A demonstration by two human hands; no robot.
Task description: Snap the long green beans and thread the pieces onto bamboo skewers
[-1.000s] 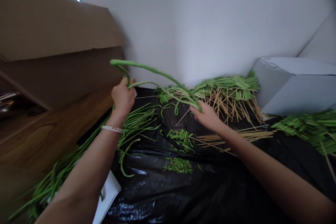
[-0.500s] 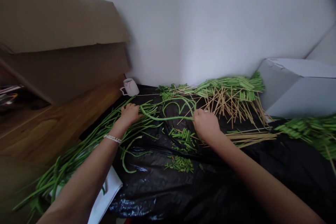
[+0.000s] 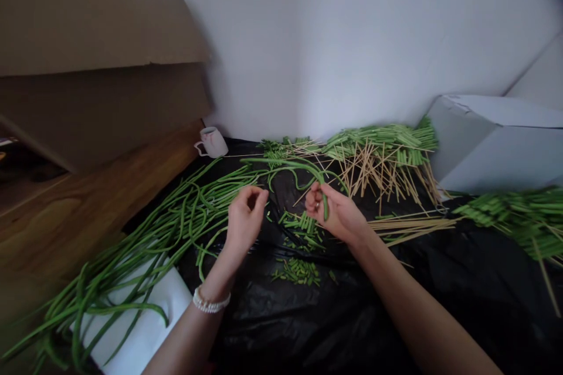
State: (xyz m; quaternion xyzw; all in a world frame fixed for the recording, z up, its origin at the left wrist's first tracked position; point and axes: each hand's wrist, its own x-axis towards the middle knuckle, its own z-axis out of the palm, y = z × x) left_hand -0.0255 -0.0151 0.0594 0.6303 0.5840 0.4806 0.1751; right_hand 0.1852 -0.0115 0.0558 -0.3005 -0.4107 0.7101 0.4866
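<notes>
My right hand (image 3: pixel 336 211) is closed around the ends of long green beans (image 3: pixel 303 163), whose curved lengths reach back and left over the black plastic. Over the middle of the plastic, my left hand (image 3: pixel 247 214) has its thumb and fingertips pressed together; whatever is between them is too small to make out. A large heap of long beans (image 3: pixel 176 217) spreads left of it, partly over a white sheet (image 3: pixel 145 328). Short cut pieces (image 3: pixel 303 229) lie between and below my hands, with a smaller pile (image 3: pixel 299 271) nearer me.
Thin sticks (image 3: pixel 413 225) lie right of my right hand. Skewered green pieces (image 3: pixel 382 140) are stacked by the wall, more (image 3: pixel 523 222) at the right. A mug (image 3: pixel 212 142) stands at the back left. A cardboard box (image 3: pixel 105 41) and a white box (image 3: pixel 497 140) flank the black plastic (image 3: pixel 272 328).
My left hand has come off the bean heap and moved right, towards my right hand. My right hand has turned, showing its fingers around the bean ends.
</notes>
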